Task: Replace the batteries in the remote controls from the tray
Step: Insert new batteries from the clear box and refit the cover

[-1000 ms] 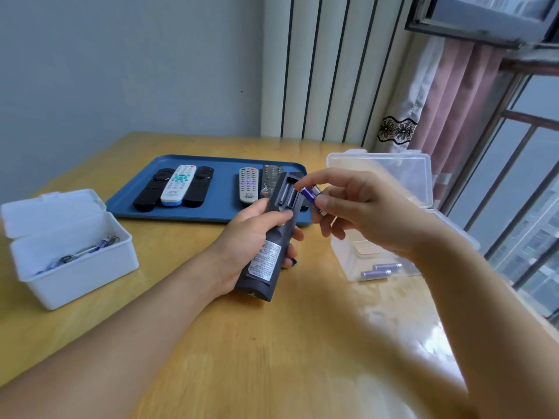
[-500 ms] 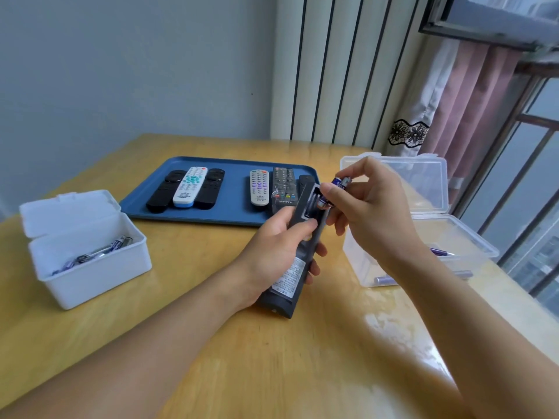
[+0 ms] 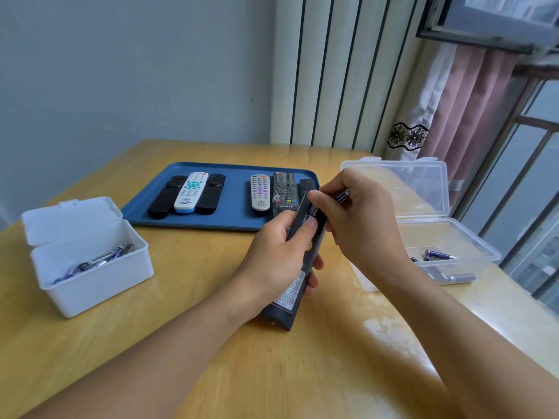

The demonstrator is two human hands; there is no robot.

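My left hand [image 3: 279, 255] grips a dark grey remote [image 3: 295, 285] with its back up, lower end resting on the wooden table. Its battery bay near the top is open. My right hand [image 3: 360, 225] pinches a purple battery [image 3: 343, 195] at the bay; a second purple battery [image 3: 313, 212] lies in the bay under my fingertips. Behind, a blue tray [image 3: 233, 220] carries several remotes, among them a white one with teal buttons [image 3: 190, 192] and a grey one [image 3: 260, 192].
An open white box [image 3: 90, 276] at the left holds several batteries. At the right, an open clear plastic box [image 3: 453, 237] holds a few purple batteries [image 3: 438, 254]. Wall and radiator stand behind the table; a window lies to the right.
My right hand has come down onto the remote's open bay with the battery. The remote now stands steeper in my left hand.
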